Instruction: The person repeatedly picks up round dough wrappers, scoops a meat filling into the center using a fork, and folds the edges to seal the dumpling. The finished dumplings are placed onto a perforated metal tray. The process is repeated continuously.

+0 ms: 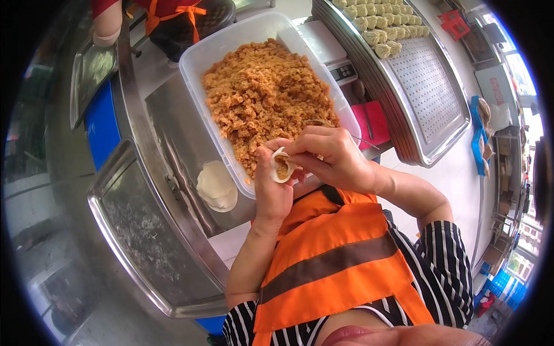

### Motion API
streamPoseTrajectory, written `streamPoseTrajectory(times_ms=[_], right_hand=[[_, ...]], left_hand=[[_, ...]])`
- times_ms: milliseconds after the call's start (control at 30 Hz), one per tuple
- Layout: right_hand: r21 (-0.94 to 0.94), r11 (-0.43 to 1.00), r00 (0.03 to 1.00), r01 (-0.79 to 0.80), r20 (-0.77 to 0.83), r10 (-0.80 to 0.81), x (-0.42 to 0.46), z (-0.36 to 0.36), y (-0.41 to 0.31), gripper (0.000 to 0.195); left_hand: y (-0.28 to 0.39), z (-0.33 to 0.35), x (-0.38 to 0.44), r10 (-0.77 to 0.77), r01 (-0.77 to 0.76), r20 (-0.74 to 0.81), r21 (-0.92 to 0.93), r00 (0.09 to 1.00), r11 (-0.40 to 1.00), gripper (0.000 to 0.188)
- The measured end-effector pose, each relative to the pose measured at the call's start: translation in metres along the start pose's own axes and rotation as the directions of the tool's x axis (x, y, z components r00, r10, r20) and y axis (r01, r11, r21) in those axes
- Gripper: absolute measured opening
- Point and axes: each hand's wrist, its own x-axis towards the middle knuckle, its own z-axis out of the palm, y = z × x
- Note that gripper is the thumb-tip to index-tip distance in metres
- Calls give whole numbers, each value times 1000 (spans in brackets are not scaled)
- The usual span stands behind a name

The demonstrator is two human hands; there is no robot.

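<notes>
Between both hands, over the near rim of the tub, is a round dough wrapper [283, 168] with orange-brown filling inside, its edge partly gathered. My left hand [273, 186] cups it from the left, thumb against its side. The fingertips of my right hand [326, 151] pinch the wrapper's upper right edge. Beneath and beyond the hands, a large translucent plastic tub [194, 93] holds a heap of crumbly orange-brown filling [264, 95]. A thin metal utensil [365, 142] sticks out from behind my right hand. Left of the tub lies a stack of flat dough wrappers [217, 187].
Stacked perforated metal trays [426, 86] at upper right carry rows of pleated buns [389, 21]. A digital scale [342, 71] and a red cloth [376, 123] sit beside the tub. A floured metal tray [147, 229] is at left. Another person [173, 17] is at top left.
</notes>
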Motion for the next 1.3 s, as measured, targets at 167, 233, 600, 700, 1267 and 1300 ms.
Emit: streamPoseTrajectory(times_ms=[167,233,600,700,1267,1300], right_hand=[[-128,990,998,56,13,-55,-6,2,1,16],[-82,996,1000,24,19,-22,-6,3,1,15],[-15,994,992,107,74,-105,-7,4,10,19],[-76,985,984,157,102,-149,-10,3,15,21],[20,990,984,140,107,-142,-12,4,14,23],[13,989,977,150,152,-150,-11,2,12,20]], left_hand=[[1,2,3,-45,62,-76,228,996,972,57],[4,-3,3,-59,59,-13,392,998,918,57],[15,1,0,-114,136,-77,430,990,892,55],[16,4,-1,-84,107,-73,407,994,907,57],[17,-8,3,55,-79,58,647,997,758,54],[14,-9,6,63,-86,59,631,996,771,53]])
